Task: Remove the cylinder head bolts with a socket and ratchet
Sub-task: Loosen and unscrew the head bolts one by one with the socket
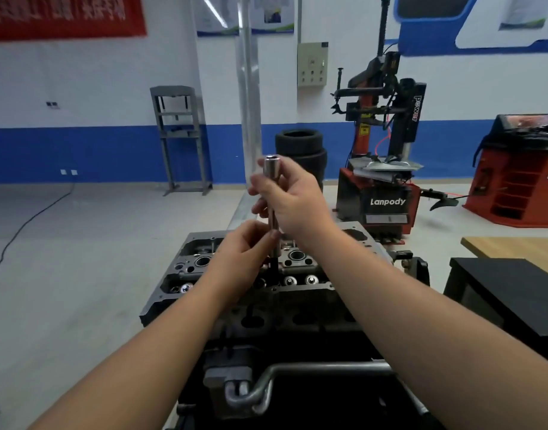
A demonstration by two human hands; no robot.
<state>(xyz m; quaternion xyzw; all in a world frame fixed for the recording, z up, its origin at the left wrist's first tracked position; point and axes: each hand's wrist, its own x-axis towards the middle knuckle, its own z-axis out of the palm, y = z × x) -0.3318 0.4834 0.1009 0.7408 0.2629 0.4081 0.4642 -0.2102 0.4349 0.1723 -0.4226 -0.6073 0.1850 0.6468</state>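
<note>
Workshop floor, blue-banded wall, a tyre changer (387,144) off behind, and front and centre the cylinder head (266,274) on its stand. Right hand (293,198) is wrapped round the upper part of a long socket extension (272,193), held upright above the middle of the head. Left hand (246,243) pinches its lower end, where a dark bolt (274,263) shank hangs just over the far edge (no ratchet in sight). Risk now, I'd say: the bolt slipping free and dropping into an open bore, should that pinch loosen.
</note>
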